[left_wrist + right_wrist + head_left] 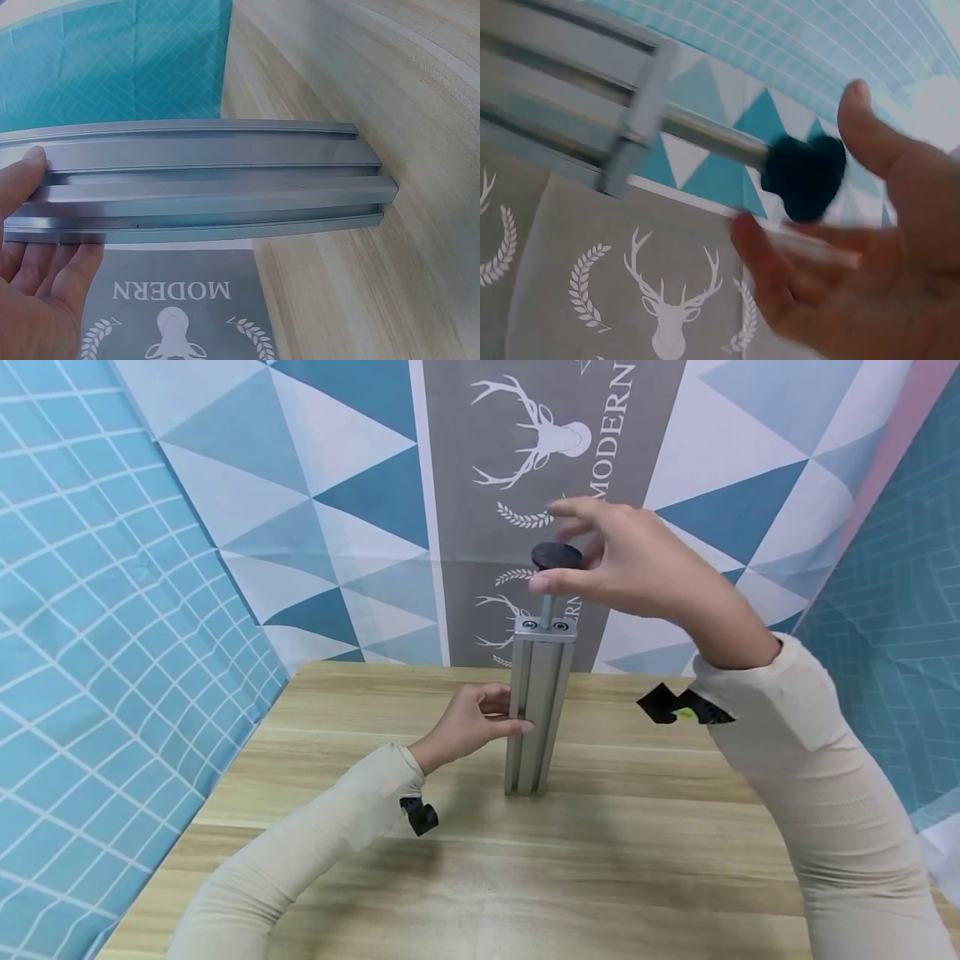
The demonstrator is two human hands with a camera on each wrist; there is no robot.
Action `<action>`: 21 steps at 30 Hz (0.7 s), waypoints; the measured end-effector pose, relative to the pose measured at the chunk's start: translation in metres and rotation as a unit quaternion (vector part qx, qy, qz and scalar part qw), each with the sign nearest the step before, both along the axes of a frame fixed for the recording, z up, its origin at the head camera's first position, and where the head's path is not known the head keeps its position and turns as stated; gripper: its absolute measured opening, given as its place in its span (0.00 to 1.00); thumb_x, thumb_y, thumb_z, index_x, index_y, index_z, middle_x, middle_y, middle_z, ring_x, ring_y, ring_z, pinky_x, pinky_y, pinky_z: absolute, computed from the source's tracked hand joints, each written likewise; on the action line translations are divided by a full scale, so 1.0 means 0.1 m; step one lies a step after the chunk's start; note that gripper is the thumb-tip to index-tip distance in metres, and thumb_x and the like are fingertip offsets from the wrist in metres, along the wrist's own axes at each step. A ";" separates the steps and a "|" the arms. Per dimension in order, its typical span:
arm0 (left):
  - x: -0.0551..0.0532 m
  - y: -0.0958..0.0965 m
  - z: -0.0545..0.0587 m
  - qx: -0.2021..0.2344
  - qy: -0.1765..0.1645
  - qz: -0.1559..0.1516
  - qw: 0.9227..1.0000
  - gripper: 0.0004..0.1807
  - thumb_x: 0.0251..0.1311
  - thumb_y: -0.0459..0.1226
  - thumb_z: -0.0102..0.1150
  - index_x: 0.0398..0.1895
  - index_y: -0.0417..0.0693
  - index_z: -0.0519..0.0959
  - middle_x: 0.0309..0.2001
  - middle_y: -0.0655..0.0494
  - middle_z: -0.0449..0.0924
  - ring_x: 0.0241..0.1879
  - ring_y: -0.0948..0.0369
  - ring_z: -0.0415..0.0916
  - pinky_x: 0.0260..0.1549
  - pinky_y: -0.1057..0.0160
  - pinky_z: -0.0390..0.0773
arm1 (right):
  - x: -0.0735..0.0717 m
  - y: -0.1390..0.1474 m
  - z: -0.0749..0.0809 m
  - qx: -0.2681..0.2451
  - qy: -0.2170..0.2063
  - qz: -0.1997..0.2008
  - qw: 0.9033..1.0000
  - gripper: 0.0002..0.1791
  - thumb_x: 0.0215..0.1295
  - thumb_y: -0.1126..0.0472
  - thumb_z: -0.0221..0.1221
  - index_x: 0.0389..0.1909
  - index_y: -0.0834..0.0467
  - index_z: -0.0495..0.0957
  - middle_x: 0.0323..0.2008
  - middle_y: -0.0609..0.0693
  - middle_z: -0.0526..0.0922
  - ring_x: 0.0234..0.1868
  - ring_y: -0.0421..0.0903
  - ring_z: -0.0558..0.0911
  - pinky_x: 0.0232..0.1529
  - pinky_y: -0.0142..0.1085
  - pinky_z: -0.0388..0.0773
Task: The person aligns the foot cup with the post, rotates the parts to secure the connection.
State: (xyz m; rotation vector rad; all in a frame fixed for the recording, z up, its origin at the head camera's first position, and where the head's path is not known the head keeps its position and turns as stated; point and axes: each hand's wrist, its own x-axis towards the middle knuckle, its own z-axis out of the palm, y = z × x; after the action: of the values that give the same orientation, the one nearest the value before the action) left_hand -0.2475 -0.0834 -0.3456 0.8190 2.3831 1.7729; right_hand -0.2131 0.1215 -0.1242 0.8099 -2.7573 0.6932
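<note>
An aluminium profile with long grooves stands upright on the table. My left hand grips it around the middle, the thumb on the near face; the left wrist view shows the profile's lower end meeting the wood. Two dark screws sit in the end plate on top. From that plate rises a metal rod, capped by a black lobed knob. Around the knob my right hand has its thumb and fingers spread, with a gap between thumb and knob in the blurred right wrist view.
Wood-grain table lies beneath everything. Behind it hangs a patterned cloth with triangles and deer heads, close to the profile. A blue checked cloth borders the left side. Small black mounts sit on both wrists.
</note>
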 end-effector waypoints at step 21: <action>0.00 0.00 0.00 0.002 0.001 -0.005 1.000 0.18 0.50 0.35 0.72 0.46 0.41 0.82 0.40 0.49 0.85 0.42 0.58 0.83 0.41 0.62 0.80 | -0.06 -0.13 -0.11 -0.023 0.084 -0.068 0.994 0.32 0.54 0.35 0.63 0.39 0.62 0.74 0.32 0.55 0.78 0.31 0.50 0.74 0.32 0.40 0.69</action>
State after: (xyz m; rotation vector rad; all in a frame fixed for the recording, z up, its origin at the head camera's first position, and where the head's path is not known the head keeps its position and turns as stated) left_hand -0.2471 -0.0834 -0.3456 0.8321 2.3739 1.7755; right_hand -0.2192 0.1083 -0.1348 0.6333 -2.6064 0.6299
